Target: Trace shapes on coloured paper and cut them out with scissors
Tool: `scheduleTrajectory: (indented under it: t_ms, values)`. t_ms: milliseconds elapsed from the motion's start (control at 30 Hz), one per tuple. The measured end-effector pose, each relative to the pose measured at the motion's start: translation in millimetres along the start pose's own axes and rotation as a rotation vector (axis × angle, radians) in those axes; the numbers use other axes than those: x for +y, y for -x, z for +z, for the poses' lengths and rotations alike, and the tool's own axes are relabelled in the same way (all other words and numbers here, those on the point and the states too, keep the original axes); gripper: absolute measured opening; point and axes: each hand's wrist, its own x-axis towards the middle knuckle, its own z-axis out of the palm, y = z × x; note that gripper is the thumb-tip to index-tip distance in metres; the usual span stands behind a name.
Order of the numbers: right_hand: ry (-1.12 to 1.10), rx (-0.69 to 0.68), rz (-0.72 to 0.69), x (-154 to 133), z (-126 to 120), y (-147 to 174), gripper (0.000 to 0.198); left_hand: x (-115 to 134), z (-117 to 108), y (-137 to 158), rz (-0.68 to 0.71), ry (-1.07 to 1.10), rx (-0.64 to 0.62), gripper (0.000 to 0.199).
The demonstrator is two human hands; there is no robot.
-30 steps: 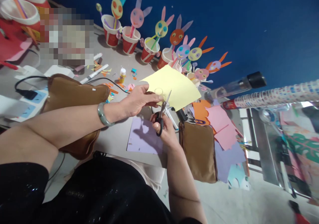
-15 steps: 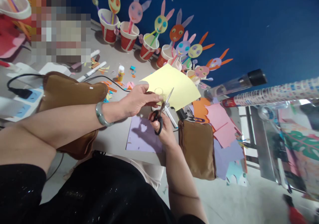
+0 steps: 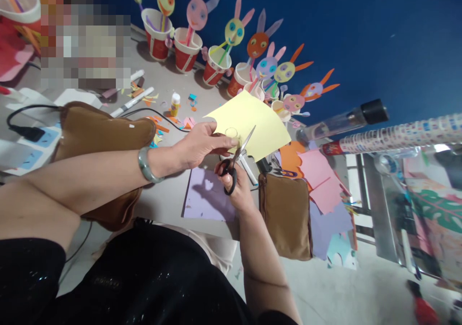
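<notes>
From far off, I look down on two hands over the bench (image 3: 157,210). The left hand (image 3: 197,144) pinches the yellow paper (image 3: 254,118) by its near edge, thumb and fingers pressed close together. The right hand (image 3: 238,188) is curled around the scissors (image 3: 246,143), with their handles in its grip. The yellow paper is in front of me, past the fingers, and the row of cups (image 3: 216,72) is behind it. A thin round line (image 3: 231,132) shows on the paper, near the left fingertips.

I can't tell if the paper is between the blades. Those blades sit very close to the left fingertips, so a slip could nip the skin. I see only one side of the paper held, so it could flop or bend and make a cut go crooked. If the scissors tilt too far, I think they could snip into the round line.
</notes>
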Motion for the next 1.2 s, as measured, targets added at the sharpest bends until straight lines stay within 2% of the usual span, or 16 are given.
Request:
scheduleTrajectory:
  t_ms: [433,733,900,1100,1200]
  values:
    - [0.007,0.010,0.027,-0.5,0.7,-0.8,0.066,0.0,-0.1,0.5,-0.001,-0.022,0.014,0.044]
    - [0.000,0.012,0.007,4.1,1.4,-1.6,0.066,-0.6,-0.9,-1.1,-0.027,-0.018,0.014,0.037]
    - [-0.001,0.022,-0.008,2.1,1.9,-1.4,0.065,0.2,0.2,-0.6,-0.017,-0.008,0.019,0.039]
    - [-0.006,0.017,-0.037,2.5,0.2,-0.4,0.058,-0.3,-0.1,-1.3,-0.001,0.003,0.003,0.035]
    - [-0.012,0.018,-0.041,4.2,-1.2,0.1,0.057,-0.1,-0.8,-1.7,0.023,-0.015,-0.001,0.039]
